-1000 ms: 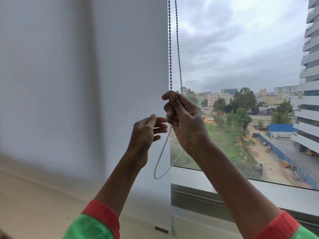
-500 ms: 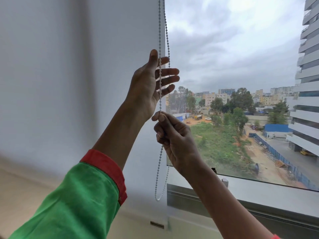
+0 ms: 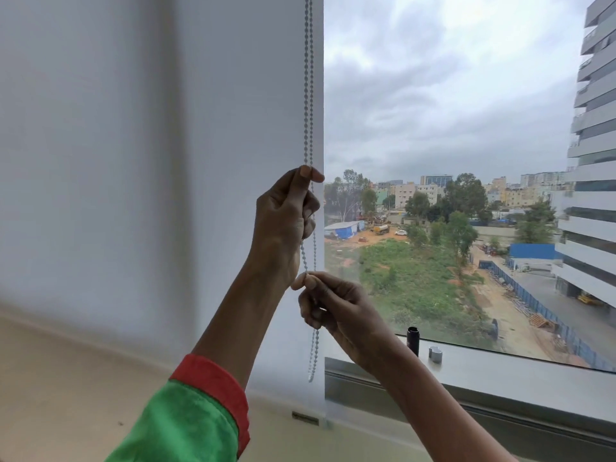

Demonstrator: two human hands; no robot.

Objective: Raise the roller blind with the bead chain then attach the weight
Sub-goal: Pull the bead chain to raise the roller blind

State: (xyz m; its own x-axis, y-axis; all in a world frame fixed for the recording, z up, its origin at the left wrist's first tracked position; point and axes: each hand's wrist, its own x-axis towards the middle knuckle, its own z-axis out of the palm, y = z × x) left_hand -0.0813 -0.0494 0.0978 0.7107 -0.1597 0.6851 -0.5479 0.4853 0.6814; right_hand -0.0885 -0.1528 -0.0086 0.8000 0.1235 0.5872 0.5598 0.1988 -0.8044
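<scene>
Blind (image 3: 166,161) fills the left half of the frame, its bottom edge low, near the sill line; judged barely raised, if at all.

Chain (image 3: 309,95) hangs as a two-strand loop down frame centre, along the blind's right edge, its bottom bend just above the lower centre.

Left hand (image 3: 283,225), centre frame: fingers curled shut around the chain, thumb pressed on top. Whether it holds one strand or both cannot be told.

Right hand (image 3: 336,308), just below and right of it: thumb and forefinger pinched on a strand, other fingers folded in.

Step in hand, as judged: hand-over-hand pull to wind the blind up.
- Take one strand only; gripping both would lock the loop.
- Pull straight down, parallel to the blind edge, so beads seat in the clutch above.
- Short even strokes; one hand holds tension while the other reaches up.

Lower right of centre, on the sill (image 3: 500,378): a small grey piece (image 3: 435,354), possibly the weight, beside a black cylinder (image 3: 412,338). Not yet attached.
</scene>
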